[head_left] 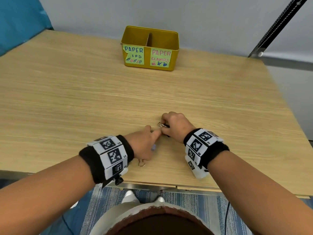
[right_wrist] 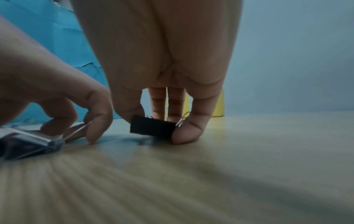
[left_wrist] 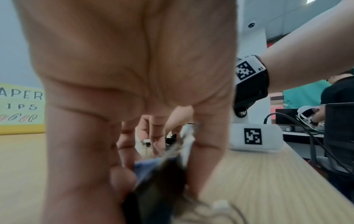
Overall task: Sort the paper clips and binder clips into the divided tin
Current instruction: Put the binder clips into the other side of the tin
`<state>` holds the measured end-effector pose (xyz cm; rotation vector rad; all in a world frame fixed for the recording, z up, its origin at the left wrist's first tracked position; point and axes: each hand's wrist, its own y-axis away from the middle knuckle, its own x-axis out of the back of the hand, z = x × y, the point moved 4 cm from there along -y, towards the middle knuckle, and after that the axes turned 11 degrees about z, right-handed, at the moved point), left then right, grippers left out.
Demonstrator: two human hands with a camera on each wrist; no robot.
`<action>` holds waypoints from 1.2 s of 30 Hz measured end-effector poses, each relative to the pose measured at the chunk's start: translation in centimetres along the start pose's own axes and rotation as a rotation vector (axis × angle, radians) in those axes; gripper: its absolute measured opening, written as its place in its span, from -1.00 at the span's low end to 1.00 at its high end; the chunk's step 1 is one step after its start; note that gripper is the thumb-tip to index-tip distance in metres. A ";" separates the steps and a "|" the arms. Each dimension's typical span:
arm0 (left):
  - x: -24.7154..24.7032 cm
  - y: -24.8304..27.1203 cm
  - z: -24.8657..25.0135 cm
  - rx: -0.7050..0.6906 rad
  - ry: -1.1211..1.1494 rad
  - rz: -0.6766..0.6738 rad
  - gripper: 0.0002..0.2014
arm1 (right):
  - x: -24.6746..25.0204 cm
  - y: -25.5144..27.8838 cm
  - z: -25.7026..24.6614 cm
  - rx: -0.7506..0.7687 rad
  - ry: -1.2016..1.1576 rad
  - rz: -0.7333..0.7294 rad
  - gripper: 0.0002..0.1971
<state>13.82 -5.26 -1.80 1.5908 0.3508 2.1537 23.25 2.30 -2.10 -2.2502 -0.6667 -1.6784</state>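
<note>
A yellow divided tin stands at the table's far middle, its left half labelled for paper clips and its right half for paper clamps; what lies inside is hidden. My right hand pinches a black binder clip between thumb and fingers, low on the wooden table. The clip's silver wire loop sticks out to the left. Just beside it, my left hand curls over a dark and bluish binder clip. That clip's wire handle shows under the left wrist. The two hands nearly touch.
The table's front edge lies close behind both wrists, with a blue striped rug below. A blue panel stands at the back left. A black rail slants at the back right. A person sits at a desk with cables off to the right.
</note>
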 end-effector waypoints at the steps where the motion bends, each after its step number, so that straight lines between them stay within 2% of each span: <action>1: 0.2 -0.3 -0.1 0.011 0.017 0.029 -0.42 | 0.2 -0.2 0.2 -0.014 -0.020 0.020 -0.69; 5: 0.8 -1.6 -0.6 0.037 0.038 0.097 -0.52 | 1.2 -1.2 1.5 -0.178 -0.180 0.101 -0.69; 9: 2.0 -3.3 -1.2 0.057 0.018 0.175 -0.62 | 1.4 -2.4 2.1 -0.230 -0.203 0.095 -0.68; 12: 2.8 -4.9 -1.8 0.057 0.039 0.164 -0.67 | 1.5 -3.6 3.0 -0.305 -0.269 0.096 -0.70; 17: 5.5 -7.4 -3.9 0.105 0.260 0.141 -0.73 | 2.3 -6.5 5.3 -0.582 -0.690 0.075 -0.87; 20: 8.6 -8.9 -4.6 0.060 0.315 0.194 -0.75 | 5.2 -9.7 5.3 -0.591 -0.862 0.118 -0.93; 23: 13.8 -10.9 -5.1 0.039 0.453 0.287 -0.75 | 10.0 -14.3 4.3 -0.496 -0.965 0.236 -0.92; 26: 20.6 -13.2 -5.4 0.007 0.530 0.538 -0.74 | 14.2 -19.0 3.0 -0.385 -1.038 0.372 -0.82; 28: 24.4 -14.5 -5.5 0.001 0.559 0.742 -0.73 | 15.7 -21.4 2.5 -0.367 -1.032 0.449 -0.78; 30: 26.8 -16.4 -6.0 0.022 0.539 0.858 -0.68 | 16.1 -23.6 2.6 -0.396 -0.994 0.474 -0.77; 32: 27.1 -18.7 -6.5 0.065 0.441 0.777 -0.50 | 15.0 -25.4 2.9 -0.442 -0.906 0.396 -0.79; 34: 26.5 -20.5 -7.1 0.091 0.329 0.648 -0.34 | 14.1 -26.3 2.9 -0.444 -0.730 0.311 -0.91; 36: 26.8 -21.2 -7.6 0.110 0.288 0.642 -0.31 | 14.1 -27.0 3.2 -0.443 -0.614 0.333 -0.80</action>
